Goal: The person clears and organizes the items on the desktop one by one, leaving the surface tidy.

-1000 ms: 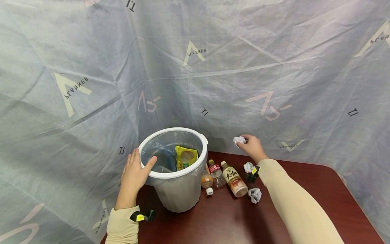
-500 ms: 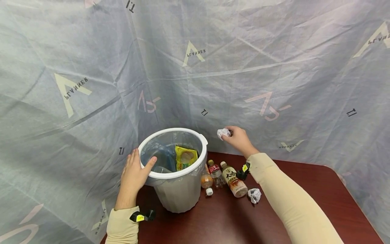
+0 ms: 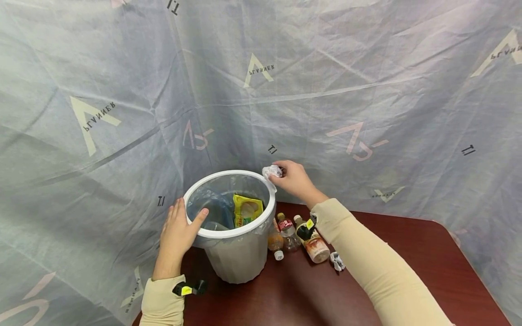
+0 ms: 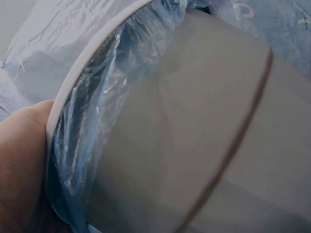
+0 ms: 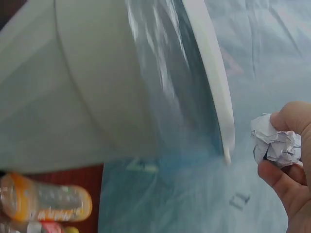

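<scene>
Ball (image 3: 271, 171), head view: pinched between thumb and fingers of the right hand (image 3: 295, 181), shifted leftward to just beside the rim (image 3: 228, 234) of the bin (image 3: 238, 260); the carry looks nearly complete. Left hand (image 3: 178, 233): straight fingers along the rim's outside, thumb across it. Below the right fingers: bottles (image 3: 287, 232), second ball (image 3: 337, 261), red-brown table (image 3: 265, 303). Behind them: printed grey sheeting (image 3: 306, 117). Left wrist view: hand against the rim, fingertips unseen. Right wrist view: ball at the fingertips, apart from the rim.

Prob. a makeshift lab-type booth, w/ logo-printed grey sheeting (image 3: 302, 108) behind a red-brown tbl (image 3: 265, 303).
</scene>
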The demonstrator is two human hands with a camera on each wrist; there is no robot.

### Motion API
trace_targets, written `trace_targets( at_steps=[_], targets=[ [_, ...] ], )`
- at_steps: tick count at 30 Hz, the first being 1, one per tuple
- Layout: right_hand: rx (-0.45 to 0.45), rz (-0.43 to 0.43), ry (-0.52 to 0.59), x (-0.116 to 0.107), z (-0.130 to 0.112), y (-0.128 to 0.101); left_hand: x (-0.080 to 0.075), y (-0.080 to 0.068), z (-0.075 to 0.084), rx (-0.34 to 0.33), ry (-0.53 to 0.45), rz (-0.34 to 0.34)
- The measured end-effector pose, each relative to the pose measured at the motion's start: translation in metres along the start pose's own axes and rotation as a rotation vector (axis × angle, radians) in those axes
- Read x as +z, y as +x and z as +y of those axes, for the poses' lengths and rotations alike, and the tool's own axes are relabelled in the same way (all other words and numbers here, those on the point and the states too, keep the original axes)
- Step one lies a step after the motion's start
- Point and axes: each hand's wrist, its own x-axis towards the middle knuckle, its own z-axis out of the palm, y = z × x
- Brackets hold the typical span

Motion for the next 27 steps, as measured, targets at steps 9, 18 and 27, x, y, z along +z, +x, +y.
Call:
trace_targets(
  at_steps=[9, 18, 27],
  targets=[
    [-0.052, -0.096, -0.023, 0.023, -0.03, -0.003, -0.001, -0.001, 0.0, -0.002, -0.001, 0.0],
    [-0.05, -0.152, -0.01, 0.029, -0.036, -0.006, 0.0, -0.002, 0.001, -0.004, 0.0, -0.002],
    [-0.033, -0.142, 0.101, 0.021, -0.03, -0.01, -0.001, -0.002, 0.001, -0.004, -0.001, -0.004]
  ],
)
